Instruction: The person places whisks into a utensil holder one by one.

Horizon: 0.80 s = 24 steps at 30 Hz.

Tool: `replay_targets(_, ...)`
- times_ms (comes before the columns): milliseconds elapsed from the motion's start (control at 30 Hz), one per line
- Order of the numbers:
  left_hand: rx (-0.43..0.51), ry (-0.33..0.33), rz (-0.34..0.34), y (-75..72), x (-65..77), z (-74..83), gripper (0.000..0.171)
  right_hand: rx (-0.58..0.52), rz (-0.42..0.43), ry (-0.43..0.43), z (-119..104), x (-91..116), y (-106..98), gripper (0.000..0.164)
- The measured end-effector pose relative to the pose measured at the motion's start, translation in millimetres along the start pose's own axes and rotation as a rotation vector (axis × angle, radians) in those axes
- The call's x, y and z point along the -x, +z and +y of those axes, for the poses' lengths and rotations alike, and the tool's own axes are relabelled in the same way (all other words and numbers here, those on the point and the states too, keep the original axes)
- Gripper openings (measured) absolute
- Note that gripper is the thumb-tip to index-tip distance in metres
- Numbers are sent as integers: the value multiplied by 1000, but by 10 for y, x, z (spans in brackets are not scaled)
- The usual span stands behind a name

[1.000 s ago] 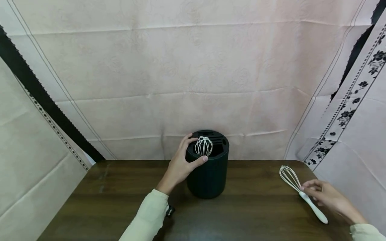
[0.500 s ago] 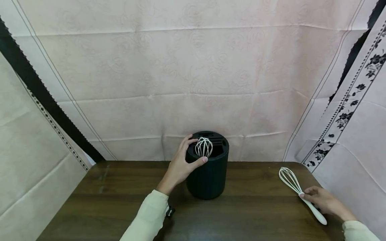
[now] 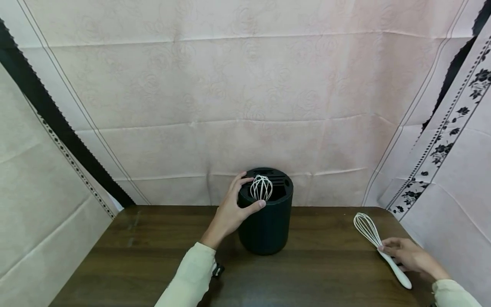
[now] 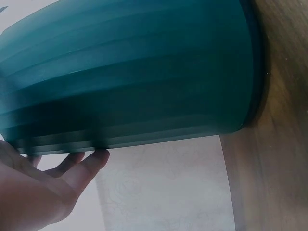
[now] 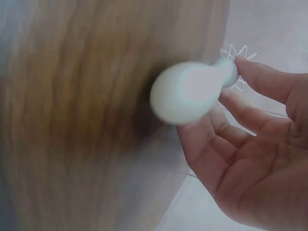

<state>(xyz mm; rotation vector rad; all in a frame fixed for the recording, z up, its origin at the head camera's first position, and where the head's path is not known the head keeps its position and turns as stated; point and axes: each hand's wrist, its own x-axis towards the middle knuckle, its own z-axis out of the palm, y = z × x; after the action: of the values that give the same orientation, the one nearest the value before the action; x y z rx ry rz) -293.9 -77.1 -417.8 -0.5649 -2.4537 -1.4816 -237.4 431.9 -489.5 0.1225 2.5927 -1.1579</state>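
A dark green utensil holder [image 3: 264, 230] stands upright at the back middle of the table. My left hand [image 3: 232, 211] grips its upper left side, thumb across the front and fingers along the rim; the left wrist view shows those fingers [image 4: 91, 166] against the ribbed wall. From the opening pokes the white wire head of one whisk [image 3: 261, 187], its lower part hidden inside. At the table's right, my right hand [image 3: 410, 256] pinches a second white whisk [image 3: 395, 268] where handle meets wires. Its handle end [image 5: 185, 91] looms large and blurred in the right wrist view.
The brown wooden table [image 3: 161, 260] ends just behind the holder. A pale cloth backdrop [image 3: 245, 85] hangs there, with more cloth sloping down on the left and on the right beside the whisk.
My right hand has moved slightly left and lower, and its fingers have come onto the second whisk, which has shifted slightly left. My left hand keeps its grip on the holder.
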Motion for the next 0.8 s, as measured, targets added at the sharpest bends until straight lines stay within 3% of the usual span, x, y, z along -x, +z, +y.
replay_targets(167,3,2,-6,-1,-1,14,73,-27,-21,-11,-42,2,40,58)
replay_targets(333,-4,2,-13,-7,3,14,71,-127,-28,-51,-150,40,99,60)
replay_targets(667,14,-10,-15,-22,8,16,71,-277,-2,-171,-510,130,251,46)
replay_targets(800,18,-12,-21,-22,18,12,70,-299,-2,-215,-617,180,323,48)
